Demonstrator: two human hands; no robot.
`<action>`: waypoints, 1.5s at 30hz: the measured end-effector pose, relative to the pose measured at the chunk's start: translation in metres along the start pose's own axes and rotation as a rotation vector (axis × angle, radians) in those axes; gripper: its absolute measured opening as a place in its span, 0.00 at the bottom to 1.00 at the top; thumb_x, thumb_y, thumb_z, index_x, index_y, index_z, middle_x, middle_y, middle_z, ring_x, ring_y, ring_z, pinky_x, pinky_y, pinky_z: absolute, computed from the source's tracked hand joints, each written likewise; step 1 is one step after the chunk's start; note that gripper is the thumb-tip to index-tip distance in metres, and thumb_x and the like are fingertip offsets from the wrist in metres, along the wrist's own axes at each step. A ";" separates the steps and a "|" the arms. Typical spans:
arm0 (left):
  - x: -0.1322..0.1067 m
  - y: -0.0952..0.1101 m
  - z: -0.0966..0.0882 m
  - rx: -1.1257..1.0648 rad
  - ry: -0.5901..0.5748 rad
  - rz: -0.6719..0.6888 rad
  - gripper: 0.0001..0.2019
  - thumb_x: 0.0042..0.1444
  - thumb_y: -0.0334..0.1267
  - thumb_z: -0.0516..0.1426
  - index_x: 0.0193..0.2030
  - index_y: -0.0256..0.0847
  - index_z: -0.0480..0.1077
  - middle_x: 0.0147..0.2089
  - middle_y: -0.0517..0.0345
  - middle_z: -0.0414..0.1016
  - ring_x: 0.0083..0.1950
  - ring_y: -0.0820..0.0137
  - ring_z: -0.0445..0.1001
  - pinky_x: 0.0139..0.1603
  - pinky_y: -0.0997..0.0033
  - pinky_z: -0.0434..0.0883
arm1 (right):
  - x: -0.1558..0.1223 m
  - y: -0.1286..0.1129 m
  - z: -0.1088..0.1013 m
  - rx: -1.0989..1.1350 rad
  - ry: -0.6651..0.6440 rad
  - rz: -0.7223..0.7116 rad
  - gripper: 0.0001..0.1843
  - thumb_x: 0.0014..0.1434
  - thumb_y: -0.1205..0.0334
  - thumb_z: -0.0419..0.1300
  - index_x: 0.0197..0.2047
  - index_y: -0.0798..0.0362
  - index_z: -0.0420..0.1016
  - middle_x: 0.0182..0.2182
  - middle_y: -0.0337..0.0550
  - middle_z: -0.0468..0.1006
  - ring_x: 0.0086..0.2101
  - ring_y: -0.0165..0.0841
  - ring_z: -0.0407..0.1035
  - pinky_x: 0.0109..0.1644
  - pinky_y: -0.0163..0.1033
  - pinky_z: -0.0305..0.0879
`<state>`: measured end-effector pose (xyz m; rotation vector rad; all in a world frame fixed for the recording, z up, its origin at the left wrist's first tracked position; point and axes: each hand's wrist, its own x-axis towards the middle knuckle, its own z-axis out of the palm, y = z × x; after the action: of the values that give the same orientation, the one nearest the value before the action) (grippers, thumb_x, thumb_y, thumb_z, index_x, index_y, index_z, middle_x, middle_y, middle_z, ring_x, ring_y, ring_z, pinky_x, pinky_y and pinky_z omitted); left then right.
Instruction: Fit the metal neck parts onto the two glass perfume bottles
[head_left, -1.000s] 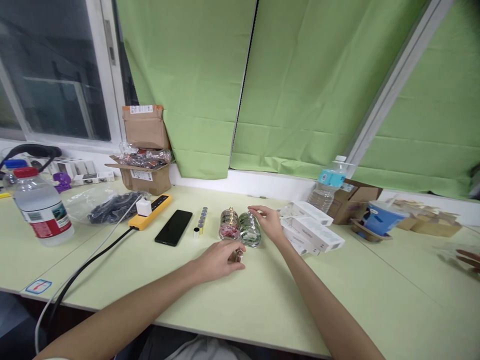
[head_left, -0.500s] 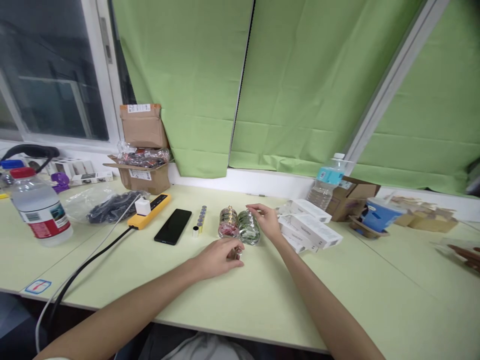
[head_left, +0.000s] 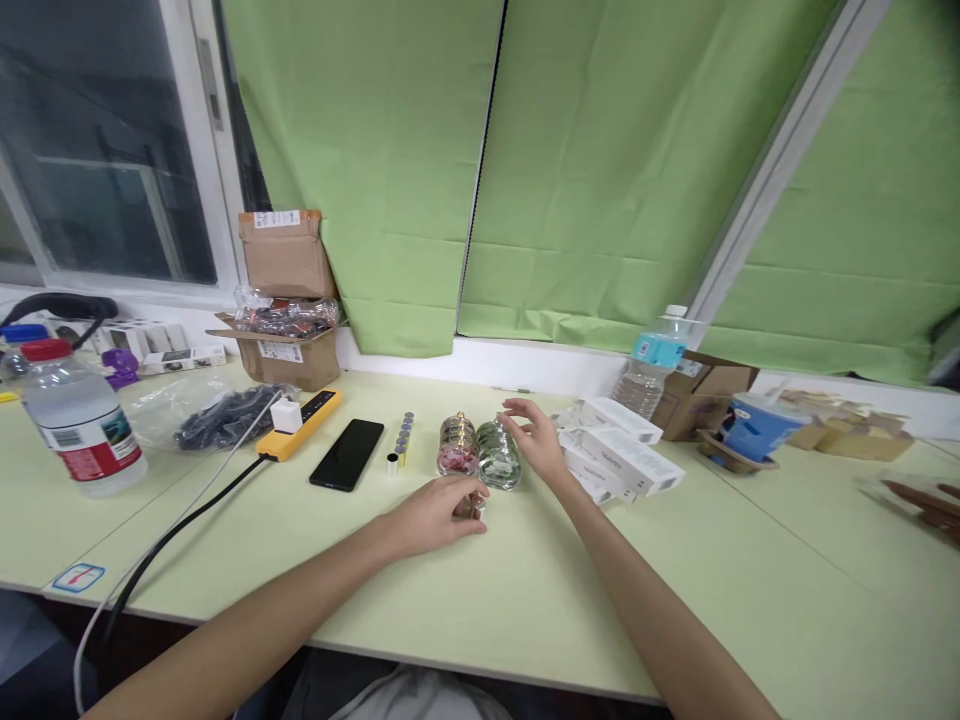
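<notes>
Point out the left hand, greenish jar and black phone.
Left hand (head_left: 435, 516), head view: back of the hand.
Greenish jar (head_left: 499, 464), head view: front side.
Black phone (head_left: 347, 455), head view: middle of screen.

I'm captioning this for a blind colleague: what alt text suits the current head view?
A person's left hand holds a small, partly hidden shiny item at a pale table; the right hand is near a greenish clear container. A pinkish container stands beside it; a black phone lies left, white boxes right.
</notes>
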<state>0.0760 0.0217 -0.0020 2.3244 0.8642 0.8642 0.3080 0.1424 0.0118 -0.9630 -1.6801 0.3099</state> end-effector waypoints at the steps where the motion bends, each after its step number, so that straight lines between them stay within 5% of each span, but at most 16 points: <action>1: 0.000 0.000 0.000 0.002 0.000 0.008 0.15 0.55 0.41 0.62 0.49 0.42 0.70 0.42 0.56 0.73 0.36 0.70 0.70 0.40 0.70 0.68 | 0.000 -0.005 -0.004 -0.019 0.044 -0.016 0.22 0.60 0.47 0.59 0.52 0.51 0.72 0.48 0.50 0.78 0.43 0.40 0.74 0.40 0.43 0.72; 7: 0.000 -0.004 0.001 -0.030 0.056 0.016 0.10 0.57 0.41 0.61 0.44 0.42 0.73 0.44 0.56 0.71 0.35 0.73 0.69 0.39 0.72 0.68 | -0.011 -0.048 -0.033 -0.119 0.238 -0.106 0.18 0.66 0.49 0.52 0.50 0.50 0.73 0.45 0.50 0.78 0.44 0.40 0.72 0.41 0.43 0.72; 13: 0.008 -0.002 -0.003 -0.188 0.236 -0.079 0.13 0.54 0.45 0.63 0.40 0.40 0.73 0.36 0.58 0.73 0.32 0.72 0.68 0.33 0.73 0.66 | -0.024 -0.090 -0.019 -0.106 0.030 -0.191 0.18 0.67 0.49 0.52 0.35 0.50 0.77 0.33 0.45 0.79 0.34 0.37 0.73 0.38 0.40 0.69; 20: 0.015 -0.003 -0.004 -0.505 0.448 -0.127 0.16 0.49 0.45 0.67 0.39 0.39 0.71 0.40 0.53 0.77 0.39 0.68 0.75 0.40 0.69 0.72 | -0.036 -0.107 0.004 -0.059 -0.171 -0.146 0.19 0.66 0.49 0.54 0.31 0.51 0.77 0.24 0.41 0.76 0.27 0.33 0.69 0.30 0.38 0.65; 25: 0.016 -0.002 -0.007 -0.640 0.583 -0.171 0.19 0.48 0.48 0.67 0.40 0.39 0.70 0.36 0.55 0.77 0.37 0.68 0.76 0.37 0.69 0.74 | -0.041 -0.109 0.009 0.037 -0.287 -0.081 0.15 0.61 0.47 0.60 0.39 0.49 0.80 0.30 0.42 0.80 0.28 0.35 0.72 0.30 0.38 0.69; 32: 0.017 -0.005 -0.011 -0.827 0.564 -0.130 0.19 0.49 0.46 0.67 0.44 0.38 0.70 0.41 0.52 0.78 0.37 0.68 0.76 0.35 0.71 0.73 | -0.040 -0.113 0.008 0.130 -0.362 -0.142 0.18 0.59 0.50 0.63 0.50 0.48 0.79 0.36 0.46 0.79 0.34 0.37 0.75 0.38 0.42 0.75; 38: 0.017 0.000 -0.015 -0.734 0.523 -0.096 0.17 0.56 0.48 0.61 0.46 0.37 0.74 0.30 0.58 0.74 0.27 0.74 0.69 0.29 0.74 0.68 | -0.040 -0.118 -0.001 -0.043 -0.374 -0.324 0.17 0.64 0.56 0.59 0.56 0.40 0.74 0.47 0.47 0.74 0.43 0.38 0.73 0.42 0.42 0.75; 45: 0.012 -0.004 -0.009 -0.535 0.533 -0.178 0.16 0.49 0.49 0.66 0.30 0.36 0.72 0.26 0.62 0.69 0.28 0.75 0.65 0.30 0.75 0.64 | -0.049 -0.108 0.013 -0.170 -0.484 -0.468 0.23 0.65 0.61 0.58 0.62 0.37 0.67 0.46 0.46 0.73 0.43 0.38 0.72 0.45 0.44 0.74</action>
<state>0.0753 0.0348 0.0062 1.5538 0.8887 1.4594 0.2519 0.0422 0.0430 -0.6099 -2.3457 0.0866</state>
